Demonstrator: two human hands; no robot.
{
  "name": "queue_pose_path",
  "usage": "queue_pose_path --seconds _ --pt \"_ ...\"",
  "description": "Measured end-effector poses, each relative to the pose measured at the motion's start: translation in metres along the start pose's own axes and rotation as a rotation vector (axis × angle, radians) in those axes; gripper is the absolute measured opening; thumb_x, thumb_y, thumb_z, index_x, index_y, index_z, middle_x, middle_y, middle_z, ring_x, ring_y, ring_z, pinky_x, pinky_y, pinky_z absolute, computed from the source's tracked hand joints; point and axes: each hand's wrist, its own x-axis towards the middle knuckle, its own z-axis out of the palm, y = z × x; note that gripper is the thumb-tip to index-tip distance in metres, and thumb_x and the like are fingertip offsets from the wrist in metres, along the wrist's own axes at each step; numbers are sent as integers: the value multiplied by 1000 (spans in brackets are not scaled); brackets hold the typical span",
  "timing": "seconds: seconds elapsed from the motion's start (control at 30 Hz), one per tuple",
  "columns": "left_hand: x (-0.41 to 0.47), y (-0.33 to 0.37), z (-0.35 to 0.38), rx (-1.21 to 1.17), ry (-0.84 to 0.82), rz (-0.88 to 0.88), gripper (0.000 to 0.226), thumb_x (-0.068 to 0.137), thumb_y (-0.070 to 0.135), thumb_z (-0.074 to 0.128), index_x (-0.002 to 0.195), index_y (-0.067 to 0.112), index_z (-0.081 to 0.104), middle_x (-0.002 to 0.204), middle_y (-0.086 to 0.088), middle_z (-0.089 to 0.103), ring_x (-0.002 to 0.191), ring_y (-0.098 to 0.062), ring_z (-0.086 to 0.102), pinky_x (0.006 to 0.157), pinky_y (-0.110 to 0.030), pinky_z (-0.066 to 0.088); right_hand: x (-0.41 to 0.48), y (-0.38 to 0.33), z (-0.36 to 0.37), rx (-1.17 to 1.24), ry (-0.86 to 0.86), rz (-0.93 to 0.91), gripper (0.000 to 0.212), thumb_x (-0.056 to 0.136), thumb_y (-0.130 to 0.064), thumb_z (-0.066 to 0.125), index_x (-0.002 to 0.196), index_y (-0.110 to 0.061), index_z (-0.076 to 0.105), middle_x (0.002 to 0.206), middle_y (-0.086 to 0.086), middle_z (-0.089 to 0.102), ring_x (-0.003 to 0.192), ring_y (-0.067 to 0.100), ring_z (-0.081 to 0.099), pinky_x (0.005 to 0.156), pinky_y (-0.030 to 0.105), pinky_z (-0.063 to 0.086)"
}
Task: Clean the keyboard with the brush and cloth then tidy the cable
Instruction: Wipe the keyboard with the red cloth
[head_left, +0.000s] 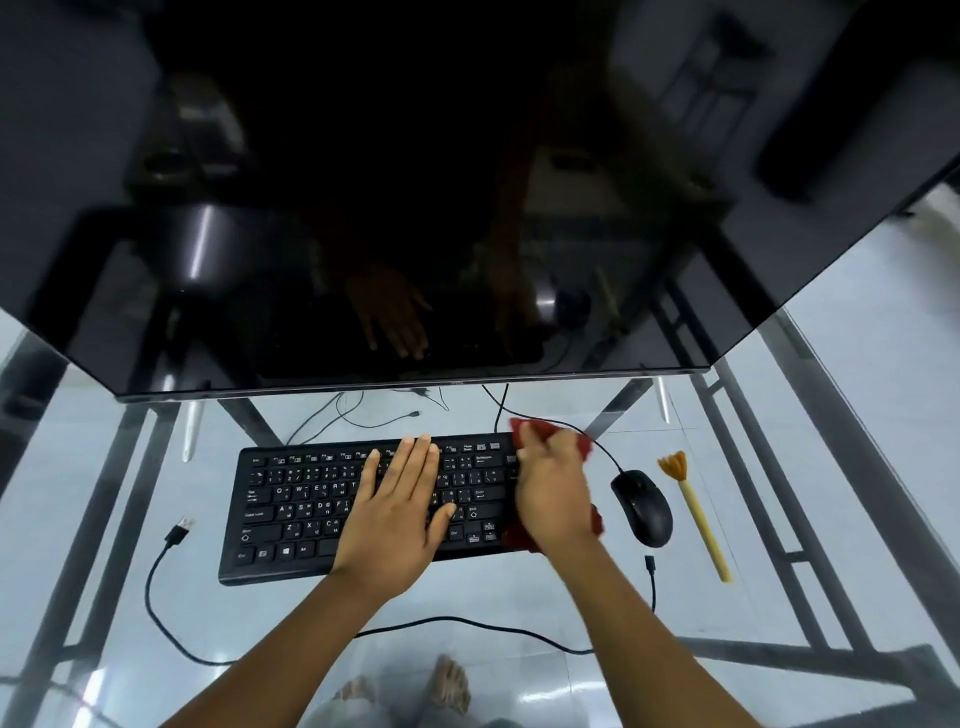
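Two bare feet (415, 691) show through the glass table (857, 415). One monitor (363, 208), one keyboard (311, 509); left hand (395, 514) flat and spread on its keys, right hand (553, 493) clutching the one red cloth (582, 441) at its right end. One mouse (643, 506), one brush (696, 514), one loose cable (156, 603). Wiping might snag the mouse lead or nudge the mouse into the brush.

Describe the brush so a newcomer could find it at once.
Start at the black keyboard on the glass desk and go right, past the black mouse. The brush lies flat just beyond it, untouched. It is the only pale yellow stick there, with a fanned orange tuft at its far end.
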Motion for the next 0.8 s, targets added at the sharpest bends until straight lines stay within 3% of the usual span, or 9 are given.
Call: queue_pose_path --seconds 0.1,0.2,0.33,0.4,0.47,0.6,0.67,0.73,0.8 --pt "0 0 -1 -25 -7 12 67 99 51 23 150 8 25 159 -6 21 148 -19 12 117 -49 9 -25 -29 7 -71 -161 -292 38 87 -69 49 84 -32 52 86 -9 65 79 14 61 70 36 48" --pt "1 -3 -3 -56 -21 30 70 99 55 19 152 9 20 160 -5 17 149 -17 7 117 -45 3 -13 -15 -11 -40 -56 -139 35 82 -70 55 83 -34 55 82 -11 67 84 16 65 75 36 49" --pt "-4 -18 -12 -56 -44 61 87 90 74 7 153 14 1 161 0 -5 148 -14 -12 117 -41 -7 -5 4 -13 43 47 -11 30 88 -72 44 93 -45 56 102 -7 66 99 19 66 82 33 54" --pt "-8 -31 -17 -52 -54 28 100 82 84 8 153 14 -3 160 2 -10 147 -14 -15 117 -44 -8 -24 -12 -1 125 -114 -15 43 84 -75 49 82 -32 49 85 -4 69 77 17 68 74 41 56" --pt "-14 -48 -22 -47 -54 12 109 77 89 13 153 13 0 161 0 -6 148 -14 -11 117 -45 -8 -41 -29 -4 112 -301 -79 48 83 -73 55 78 -26 46 80 -6 67 67 10 64 63 34 50" --pt "-29 -82 -33 -10 -47 -24 116 72 93 21 154 12 4 162 -1 -3 148 -13 -9 118 -51 -5 -37 -24 -19 193 -128 12 24 93 -55 53 108 -38 61 103 -8 64 82 0 61 72 17 51" --pt "-35 -94 -39 -41 -47 -71 118 71 93 25 154 11 3 162 0 -4 148 -12 -11 118 -52 -4 -47 -29 -12 280 -61 55 30 98 -40 50 125 -30 58 108 -3 58 81 -2 57 70 13 47" --pt "-41 -103 -41 -73 -66 -105 121 69 93 27 154 10 4 162 -2 -3 148 -12 -12 118 -51 -6 -70 -50 1 375 -234 62 33 93 -52 59 103 -20 59 81 -4 59 55 2 54 51 25 44" --pt "-46 -109 -42 -97 -85 -123 123 68 94 28 154 10 3 162 -2 -4 148 -12 -13 118 -49 -10 -84 -65 6 309 -414 18 46 83 -67 61 80 -22 51 71 -6 60 56 9 54 53 30 40"
